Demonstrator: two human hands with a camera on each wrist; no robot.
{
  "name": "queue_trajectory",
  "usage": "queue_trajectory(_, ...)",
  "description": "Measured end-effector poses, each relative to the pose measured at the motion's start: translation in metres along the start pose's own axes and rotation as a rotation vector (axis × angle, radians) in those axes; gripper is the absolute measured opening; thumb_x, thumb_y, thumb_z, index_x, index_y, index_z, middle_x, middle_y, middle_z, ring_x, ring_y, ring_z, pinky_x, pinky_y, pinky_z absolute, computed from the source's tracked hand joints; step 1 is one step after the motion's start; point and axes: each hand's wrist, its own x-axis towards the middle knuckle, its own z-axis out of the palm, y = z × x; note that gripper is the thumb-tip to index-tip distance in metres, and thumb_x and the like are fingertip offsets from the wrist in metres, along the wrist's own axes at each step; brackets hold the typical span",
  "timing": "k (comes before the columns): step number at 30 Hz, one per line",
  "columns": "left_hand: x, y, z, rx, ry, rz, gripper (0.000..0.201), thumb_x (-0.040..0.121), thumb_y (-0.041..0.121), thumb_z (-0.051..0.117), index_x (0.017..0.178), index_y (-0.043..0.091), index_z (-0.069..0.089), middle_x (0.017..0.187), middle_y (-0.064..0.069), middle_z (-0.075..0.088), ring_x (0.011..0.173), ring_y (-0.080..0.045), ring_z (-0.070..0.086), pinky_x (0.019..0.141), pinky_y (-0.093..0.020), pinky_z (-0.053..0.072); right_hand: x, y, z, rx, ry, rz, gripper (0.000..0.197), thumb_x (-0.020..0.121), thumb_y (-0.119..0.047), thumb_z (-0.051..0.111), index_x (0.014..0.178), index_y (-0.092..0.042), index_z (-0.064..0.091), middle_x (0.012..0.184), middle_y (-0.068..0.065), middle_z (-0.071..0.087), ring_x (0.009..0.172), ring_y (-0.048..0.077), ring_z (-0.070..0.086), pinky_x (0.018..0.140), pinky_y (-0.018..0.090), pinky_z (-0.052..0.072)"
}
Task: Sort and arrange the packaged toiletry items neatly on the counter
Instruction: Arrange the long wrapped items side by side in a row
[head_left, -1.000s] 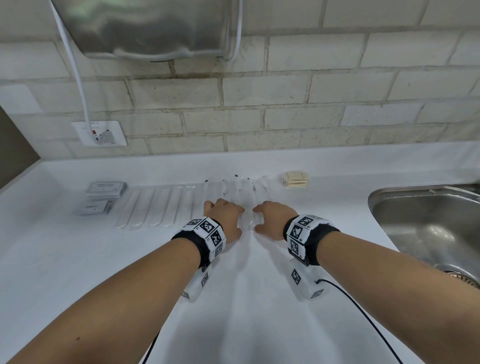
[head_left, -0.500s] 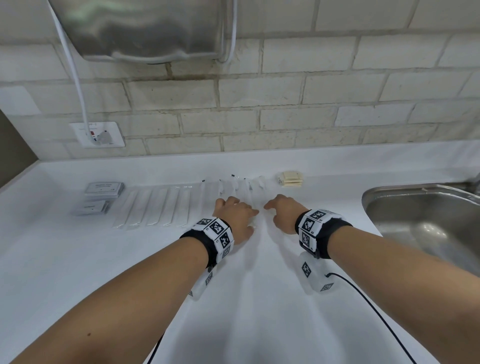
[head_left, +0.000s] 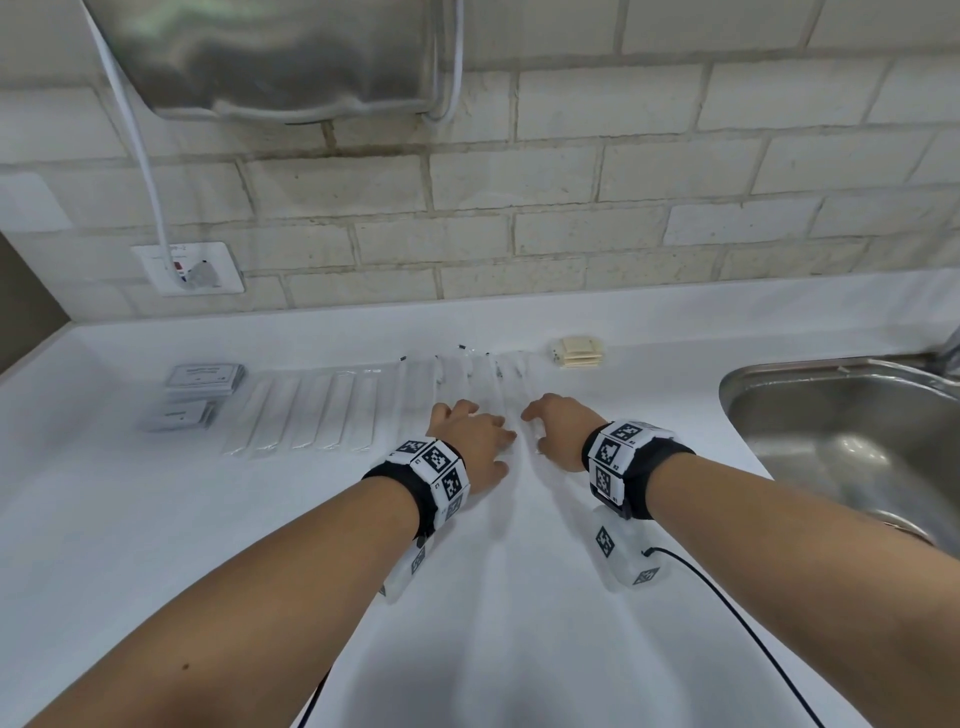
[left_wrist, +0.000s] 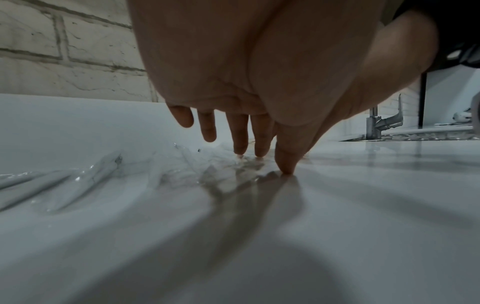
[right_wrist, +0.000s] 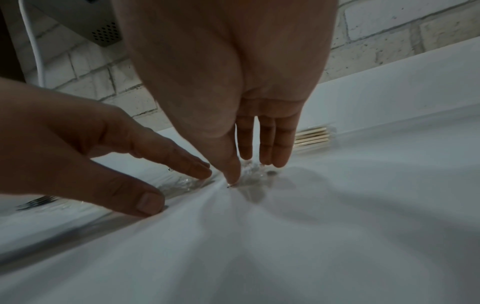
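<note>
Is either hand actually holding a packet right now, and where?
Nothing is held. The left hand and right hand press straight fingertips on the near ends of the clear packets; no grip.

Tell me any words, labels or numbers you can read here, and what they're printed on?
Nothing reads as clear text.
Upper grey packet: printed lines, too blurred to read.
Lower grey packet: a small dark mark, unreadable.
Wall socket: faint print along its top edge, too small.
Left wristband and right wristband: black-and-white square code patterns with tiny characters beside them, illegible.
</note>
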Motion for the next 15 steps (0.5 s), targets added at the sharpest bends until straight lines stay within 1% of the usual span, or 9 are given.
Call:
queue_trajectory(4, 0.0025, 0.0008, -0.0002, -0.005, -0.013, -0.005, 0.051, 0.092, 0.042, 0.047, 0.143, 0.037, 0.04, 0.157, 0.01, 0.029, 0.144, -0.026, 0.016, 0.114, -0.044, 0.014, 0.0025, 0.0031, 0.0014, 0.024, 0.003, 0.012, 0.053, 0.089, -0.008, 0.054, 0.14, -0.021, 0.045, 0.143, 0.004, 0.043, 0.128, 0.023, 0.047, 0.1, 0.033, 0.045)
queue_trajectory(9, 0.0033, 0.0002, -0.0007, -0.003, -0.017, -0.001, 0.05, 0.092, 0.042, 0.047, 0.142, 0.037, 0.04, 0.157, 0.009, 0.029, 0.144, -0.027, 0.016, 0.113, -0.044, 0.015, 0.0011, 0.006, 0.002, 0.031, 0.008, 0.005, 0.053, 0.091, -0.012, 0.053, 0.141, -0.022, 0.043, 0.145, 0.003, 0.041, 0.13, 0.023, 0.045, 0.104, 0.033, 0.043)
queue_trajectory(15, 0.0023, -0.0018, 0.0031, -0.034, -0.013, -0.01, 0.052, 0.093, 0.044, 0.047, 0.143, 0.037, 0.039, 0.158, 0.009, 0.027, 0.146, -0.026, 0.014, 0.114, -0.044, 0.013, -0.0037, 0.0061, 0.002, 0.022, 0.005, -0.02, 0.053, 0.092, -0.013, 0.048, 0.144, -0.019, 0.039, 0.148, 0.003, 0.037, 0.133, 0.024, 0.041, 0.107, 0.035, 0.04)
